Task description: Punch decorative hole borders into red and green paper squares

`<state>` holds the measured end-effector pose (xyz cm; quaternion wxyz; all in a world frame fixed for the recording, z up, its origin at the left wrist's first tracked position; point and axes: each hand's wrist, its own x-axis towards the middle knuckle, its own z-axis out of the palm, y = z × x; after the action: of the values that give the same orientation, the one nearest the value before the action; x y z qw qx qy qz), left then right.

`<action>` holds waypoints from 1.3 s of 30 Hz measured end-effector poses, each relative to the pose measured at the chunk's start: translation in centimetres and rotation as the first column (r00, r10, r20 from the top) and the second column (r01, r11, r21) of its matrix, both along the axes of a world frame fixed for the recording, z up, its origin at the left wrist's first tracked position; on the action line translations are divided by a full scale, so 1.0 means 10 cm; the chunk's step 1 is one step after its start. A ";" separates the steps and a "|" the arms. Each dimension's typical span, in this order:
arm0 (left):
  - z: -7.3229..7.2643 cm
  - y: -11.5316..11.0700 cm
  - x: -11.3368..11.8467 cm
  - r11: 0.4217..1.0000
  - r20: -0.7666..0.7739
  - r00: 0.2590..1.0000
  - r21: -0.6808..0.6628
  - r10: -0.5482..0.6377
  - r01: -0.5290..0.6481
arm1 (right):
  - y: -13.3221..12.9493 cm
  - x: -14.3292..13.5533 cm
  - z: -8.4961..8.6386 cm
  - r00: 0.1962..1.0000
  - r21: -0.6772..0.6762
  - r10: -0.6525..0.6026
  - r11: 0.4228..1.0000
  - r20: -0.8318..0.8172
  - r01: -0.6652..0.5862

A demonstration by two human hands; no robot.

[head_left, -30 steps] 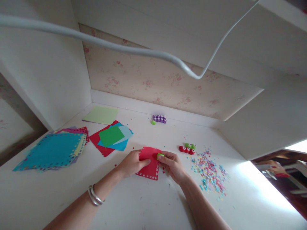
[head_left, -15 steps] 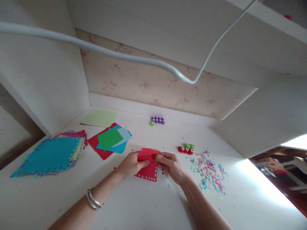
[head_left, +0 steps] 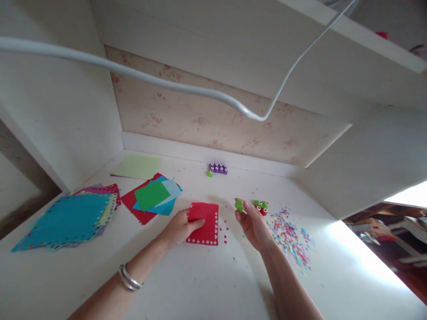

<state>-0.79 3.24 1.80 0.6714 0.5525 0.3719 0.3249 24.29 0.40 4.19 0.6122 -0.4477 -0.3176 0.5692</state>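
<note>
A red sheet of paper has small shapes punched along its right and bottom edges. My left hand grips its left side, thumb on top. Just right of the sheet, my right hand holds a green punch between thumb and fingers, apart from the paper. Beside that hand stand more green punches and red punches, partly covered by it. Small red cut-outs lie along the sheet's right side.
Purple punches and one green punch stand near the back. Colourful confetti is spread at the right. Layered coloured papers, pale green paper and punched blue paper lie left. A white cable hangs across above.
My right hand has moved right and slightly up with the green punch, off the red sheet. The sheet has turned slightly and its right edge is uncovered. My left hand keeps its hold.
</note>
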 end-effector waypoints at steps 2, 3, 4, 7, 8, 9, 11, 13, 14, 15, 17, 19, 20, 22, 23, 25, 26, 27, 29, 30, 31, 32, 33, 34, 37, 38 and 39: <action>0.00 0.00 -0.01 1.000 -0.018 1.000 0.010 0.017 -0.017 | 0.02 0.08 0.10 0.999 0.034 -0.053 0.998 0.010 0.053; 0.01 0.01 -0.01 1.000 -0.029 0.999 0.017 0.024 -0.024 | 0.03 0.14 0.16 0.997 0.050 -0.069 0.996 0.031 0.068; 0.02 0.00 -0.01 1.000 -0.039 0.999 0.020 0.025 -0.024 | 0.06 0.22 0.22 0.994 0.071 -0.082 0.995 0.066 0.077; 0.08 -0.01 0.00 1.000 -0.044 0.999 0.011 0.013 -0.013 | 0.21 0.54 0.38 0.957 0.142 -0.118 0.986 0.266 0.082; 0.09 -0.01 0.01 1.000 -0.042 0.999 0.002 0.013 -0.013 | 0.28 0.67 0.42 0.919 0.153 -0.131 0.985 0.372 0.078; 0.10 -0.02 0.01 1.000 -0.039 0.999 -0.007 0.017 -0.017 | 0.36 0.80 0.44 0.853 0.146 -0.137 0.987 0.504 0.073; 0.11 -0.02 0.02 1.000 -0.035 0.999 -0.011 0.021 -0.022 | 0.52 1.06 0.47 0.605 0.063 -0.082 0.997 0.792 0.053; 0.12 -0.02 0.02 1.000 -0.029 0.999 -0.007 0.014 -0.015 | 0.66 1.27 0.45 0.368 -0.030 0.011 0.998 0.930 0.047; 0.12 -0.02 0.01 1.000 -0.028 1.000 -0.004 0.007 -0.007 | 0.72 1.35 0.43 0.299 -0.065 0.050 0.997 0.953 0.041; 0.13 -0.02 0.01 1.000 -0.031 1.000 -0.004 -0.001 0.001 | 0.76 1.40 0.40 0.264 -0.090 0.079 0.996 0.961 0.028; 0.14 -0.02 0.00 1.000 -0.034 0.999 -0.009 -0.006 0.006 | 0.82 1.45 0.34 0.224 -0.130 0.128 0.992 0.966 -0.009; 0.16 -0.03 0.00 1.000 -0.028 1.000 -0.019 -0.005 0.004 | 0.83 1.44 0.28 0.187 -0.164 0.168 0.986 0.968 -0.037; 0.17 -0.03 0.00 1.000 -0.021 1.000 -0.026 -0.005 0.004 | 0.83 1.43 0.26 0.174 -0.177 0.182 0.983 0.968 -0.043; 0.16 -0.03 0.01 0.999 -0.008 1.000 -0.037 -0.006 0.006 | 0.83 1.40 0.22 0.147 -0.196 0.201 0.980 0.969 -0.046; 0.15 -0.02 0.01 0.999 -0.005 1.000 -0.040 -0.009 0.009 | 0.83 1.38 0.21 0.127 -0.206 0.210 0.977 0.969 -0.048; 0.10 -0.01 0.01 0.999 -0.007 1.000 -0.044 -0.016 0.016 | 0.83 1.35 0.20 0.072 -0.225 0.230 0.972 0.970 -0.069; 0.08 0.00 0.01 0.999 -0.012 1.000 -0.041 -0.017 0.016 | 0.84 1.34 0.20 0.039 -0.236 0.240 0.968 0.970 -0.088; 0.05 0.00 0.01 0.999 -0.019 1.000 -0.035 -0.015 0.015 | 0.86 1.33 0.21 0.004 -0.247 0.249 0.963 0.969 -0.109; 0.01 0.02 0.00 1.000 -0.021 1.000 -0.020 -0.012 0.012 | 0.89 1.33 0.22 -0.060 -0.273 0.267 0.952 0.962 -0.141; 0.00 0.02 0.00 1.000 -0.018 1.000 -0.015 -0.011 0.010 | 0.91 1.34 0.23 -0.087 -0.289 0.279 0.946 0.956 -0.149; -0.01 0.02 0.00 1.000 -0.016 1.000 -0.012 -0.011 0.011 | 0.93 1.34 0.23 -0.111 -0.308 0.294 0.939 0.950 -0.151; -0.01 0.02 0.01 1.000 -0.013 1.000 -0.012 -0.013 0.012 | 0.95 1.35 0.23 -0.130 -0.329 0.311 0.932 0.942 -0.151; -0.01 0.02 0.01 1.000 -0.011 1.000 -0.015 -0.015 0.014 | 0.96 1.36 0.23 -0.145 -0.350 0.330 0.924 0.933 -0.152; 0.00 0.03 0.01 1.000 -0.012 1.000 -0.016 -0.015 0.015 | 0.97 1.36 0.24 -0.158 -0.372 0.349 0.916 0.924 -0.152; 0.01 0.03 0.01 1.000 -0.011 1.000 -0.024 -0.009 0.009 | 0.98 1.36 0.25 -0.183 -0.426 0.398 0.892 0.899 -0.150; 0.01 0.03 0.01 1.000 -0.009 1.000 -0.027 -0.006 0.006 | 0.97 1.35 0.26 -0.188 -0.438 0.409 0.887 0.893 -0.147; 0.00 0.03 0.01 1.000 -0.006 1.000 -0.028 -0.004 0.004 | 0.97 1.35 0.26 -0.191 -0.447 0.418 0.883 0.888 -0.144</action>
<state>-0.65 3.51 1.84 0.6787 0.5446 0.3773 0.3167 37.75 10.06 6.81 -0.0184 -0.6880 -0.6992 0.1935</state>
